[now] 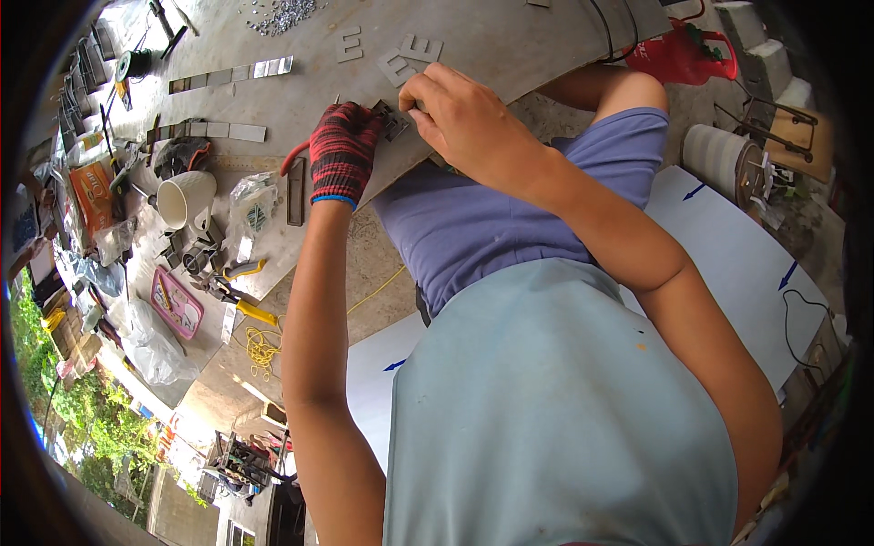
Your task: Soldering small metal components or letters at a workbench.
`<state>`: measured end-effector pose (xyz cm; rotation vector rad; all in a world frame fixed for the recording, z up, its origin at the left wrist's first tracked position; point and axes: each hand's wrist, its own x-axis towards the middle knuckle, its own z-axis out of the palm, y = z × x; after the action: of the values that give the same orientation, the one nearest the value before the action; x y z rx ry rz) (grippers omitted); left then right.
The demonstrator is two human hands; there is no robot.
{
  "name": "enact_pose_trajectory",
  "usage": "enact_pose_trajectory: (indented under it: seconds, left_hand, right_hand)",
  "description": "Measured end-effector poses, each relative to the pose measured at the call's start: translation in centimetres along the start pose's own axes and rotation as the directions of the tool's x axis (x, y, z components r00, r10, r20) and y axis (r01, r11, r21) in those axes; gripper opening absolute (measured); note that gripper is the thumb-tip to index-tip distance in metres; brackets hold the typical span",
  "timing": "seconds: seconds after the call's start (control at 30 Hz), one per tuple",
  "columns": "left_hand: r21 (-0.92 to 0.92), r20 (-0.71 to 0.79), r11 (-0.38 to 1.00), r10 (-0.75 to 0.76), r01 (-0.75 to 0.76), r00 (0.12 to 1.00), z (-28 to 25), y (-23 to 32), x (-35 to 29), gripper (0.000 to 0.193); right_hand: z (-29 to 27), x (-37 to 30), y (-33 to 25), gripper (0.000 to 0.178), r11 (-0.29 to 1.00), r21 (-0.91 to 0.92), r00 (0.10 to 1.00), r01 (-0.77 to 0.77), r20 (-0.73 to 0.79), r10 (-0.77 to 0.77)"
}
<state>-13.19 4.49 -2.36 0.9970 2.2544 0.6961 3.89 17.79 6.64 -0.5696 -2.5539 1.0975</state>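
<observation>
My left hand (345,152), in a red-and-black knitted glove with a blue cuff, is closed at the table edge. A curved red handle (293,156) sticks out on its left side; the rest of that tool is hidden in the glove. At the glove's fingertips sits a small dark metal piece (393,124). My bare right hand (466,120) is just to the right, thumb and fingers pinched near this piece. What the pinch holds is too small to tell. Beyond the hands lie flat grey E-shaped metal plates (350,44), two of them overlapping.
On the grey table (300,91) lie rows of metal strips (232,75), a pile of small metal bits (280,15), a white cup (186,198), yellow-handled pliers (255,311) and a pink tray (177,303). A red gas cylinder (669,56) stands at far right.
</observation>
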Motion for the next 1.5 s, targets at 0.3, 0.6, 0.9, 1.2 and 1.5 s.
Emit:
enact_pose_trajectory:
  seconds: [0.3,0.6,0.9,1.2,1.5]
  left_hand:
    - [-0.102,-0.029,0.994,0.021,-0.024,0.999,0.4,-0.6,-0.3,0.017]
    - [-0.036,-0.093,0.991,0.127,-0.131,0.987,1.0,-1.4,-0.6,0.021]
    - [-0.303,-0.053,0.953,-0.034,0.016,0.998,1.3,-1.1,-0.8,0.017]
    - [-0.166,-0.069,0.986,0.011,-0.022,0.998,0.4,-0.3,-1.5,0.016]
    - [-0.084,-0.066,0.994,0.069,-0.075,0.995,0.5,-0.6,-0.3,0.017]
  right_hand:
    - [-10.0,10.7,3.0,0.012,0.998,0.025,0.947,-0.052,-0.315,0.057]
    - [-9.4,27.8,13.2,0.028,0.926,-0.246,0.901,-0.287,-0.398,0.174]
    - [-7.4,29.4,20.4,0.053,0.948,-0.091,0.941,-0.304,-0.183,0.284]
    - [-11.7,21.7,28.9,0.064,0.672,-0.358,0.747,-0.649,-0.468,0.472]
    - [-17.0,17.6,25.3,0.045,0.856,0.517,0.931,-0.01,-0.308,0.197]
